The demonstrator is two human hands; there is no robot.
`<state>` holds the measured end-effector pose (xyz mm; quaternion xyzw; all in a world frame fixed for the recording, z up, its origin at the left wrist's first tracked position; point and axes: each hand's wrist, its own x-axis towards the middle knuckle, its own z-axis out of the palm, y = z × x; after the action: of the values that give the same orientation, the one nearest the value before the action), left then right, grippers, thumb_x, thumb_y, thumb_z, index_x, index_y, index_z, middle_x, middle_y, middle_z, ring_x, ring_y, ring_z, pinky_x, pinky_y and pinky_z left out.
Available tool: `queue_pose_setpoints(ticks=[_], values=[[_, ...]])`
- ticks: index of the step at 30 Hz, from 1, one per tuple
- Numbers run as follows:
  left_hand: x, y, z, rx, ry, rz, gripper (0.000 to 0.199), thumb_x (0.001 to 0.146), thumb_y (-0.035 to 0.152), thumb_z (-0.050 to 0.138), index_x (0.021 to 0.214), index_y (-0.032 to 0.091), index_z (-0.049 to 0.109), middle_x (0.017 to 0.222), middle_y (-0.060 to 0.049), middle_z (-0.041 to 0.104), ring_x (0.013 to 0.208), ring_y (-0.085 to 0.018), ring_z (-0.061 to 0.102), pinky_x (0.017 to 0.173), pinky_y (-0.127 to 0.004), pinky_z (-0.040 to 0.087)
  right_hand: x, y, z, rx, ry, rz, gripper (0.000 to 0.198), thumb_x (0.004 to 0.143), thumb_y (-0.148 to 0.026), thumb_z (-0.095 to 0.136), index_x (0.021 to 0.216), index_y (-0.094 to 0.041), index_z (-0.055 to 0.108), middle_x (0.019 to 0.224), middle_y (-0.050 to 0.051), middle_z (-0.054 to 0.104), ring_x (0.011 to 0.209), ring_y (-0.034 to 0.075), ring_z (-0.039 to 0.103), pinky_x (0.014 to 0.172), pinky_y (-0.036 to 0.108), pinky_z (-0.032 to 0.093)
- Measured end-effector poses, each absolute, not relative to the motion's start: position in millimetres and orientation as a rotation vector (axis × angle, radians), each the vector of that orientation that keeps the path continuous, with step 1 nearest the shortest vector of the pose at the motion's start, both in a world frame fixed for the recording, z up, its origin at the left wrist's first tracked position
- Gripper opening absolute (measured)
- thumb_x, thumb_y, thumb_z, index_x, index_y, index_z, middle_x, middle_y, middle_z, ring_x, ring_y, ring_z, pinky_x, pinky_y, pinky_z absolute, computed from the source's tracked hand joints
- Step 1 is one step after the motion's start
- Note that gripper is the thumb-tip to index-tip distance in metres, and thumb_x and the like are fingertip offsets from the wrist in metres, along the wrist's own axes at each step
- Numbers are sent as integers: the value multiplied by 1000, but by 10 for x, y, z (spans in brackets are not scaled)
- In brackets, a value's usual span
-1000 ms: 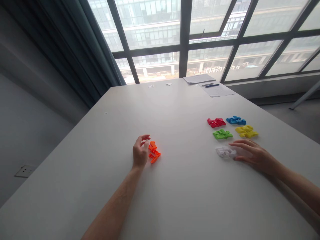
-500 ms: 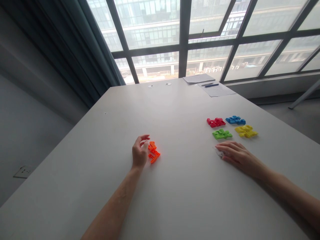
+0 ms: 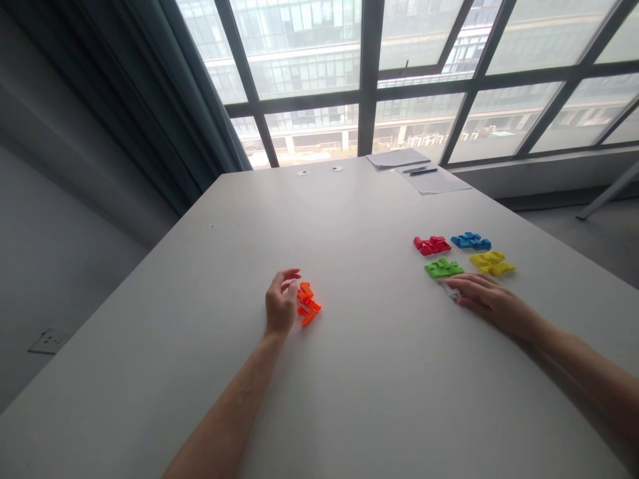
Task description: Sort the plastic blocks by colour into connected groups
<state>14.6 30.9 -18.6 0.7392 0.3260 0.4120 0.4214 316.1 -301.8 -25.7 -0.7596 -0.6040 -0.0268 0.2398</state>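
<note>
My left hand [image 3: 281, 303] rests on its edge on the white table, fingers loosely curved and apart, with nothing in it. Right beside its thumb lies a small cluster of orange plastic pieces [image 3: 308, 306]. Over to the right, my right hand [image 3: 492, 303] is closed over white pieces [image 3: 452, 291], mostly hidden under the fingers. Just beyond those fingertips are green plastic pieces [image 3: 444, 268] and yellow plastic pieces [image 3: 492, 263]. Red plastic pieces [image 3: 432, 245] and blue plastic pieces [image 3: 470, 241] form a row behind them.
Sheets of paper [image 3: 439, 183] and a dark pen [image 3: 423, 171] lie at the table's far right corner. Two round white discs [image 3: 337, 169] sit near the far edge. A dark curtain [image 3: 164, 100] hangs at the left, and windows stand behind the table [image 3: 299, 219].
My right hand has slid the white pieces a little away from me and to the right, closer to the green and yellow pieces. My left hand has stayed by the orange ones.
</note>
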Motion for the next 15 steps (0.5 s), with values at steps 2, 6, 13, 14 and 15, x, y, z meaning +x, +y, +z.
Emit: queue_pose_setpoints(ticks=[2,6,13,14,15], values=[[145,303,-176,1849,822,1030,27,77,21,46,97,18,64,93,-6,68,90,-20,65,83,-34,52,3170,-3018,-257,-2088,-1666,-84,38,92,-42,52,127,-29,59,125,7,62,113,24,60,96,41,51],[146,302,-169,1848,821,1026,27,77,22,46,97,18,64,92,-6,68,90,-20,65,84,-34,52,3139,-3067,-264,-2088,-1559,-235,44,90,-43,54,132,-29,53,126,8,60,115,27,58,98,45,49],[144,309,-179,1847,814,1019,27,77,21,46,97,18,64,93,-6,68,90,-21,65,84,-36,52,2909,-3086,-165,-2059,-1434,-446,20,92,-31,51,109,-29,61,106,6,65,100,25,63,91,42,50],[143,310,-181,1848,814,1020,27,77,21,46,97,17,64,93,-6,68,90,-21,65,84,-36,52,2883,-3072,-158,-2069,-1437,-457,20,92,-31,51,109,-29,61,105,7,65,100,25,63,92,42,49],[141,310,-183,1849,813,1024,27,77,21,46,97,17,64,93,-6,68,90,-21,65,84,-36,52,2867,-3057,-159,-2096,-1423,-469,21,92,-32,50,110,-28,60,105,8,65,102,26,62,93,43,48]])
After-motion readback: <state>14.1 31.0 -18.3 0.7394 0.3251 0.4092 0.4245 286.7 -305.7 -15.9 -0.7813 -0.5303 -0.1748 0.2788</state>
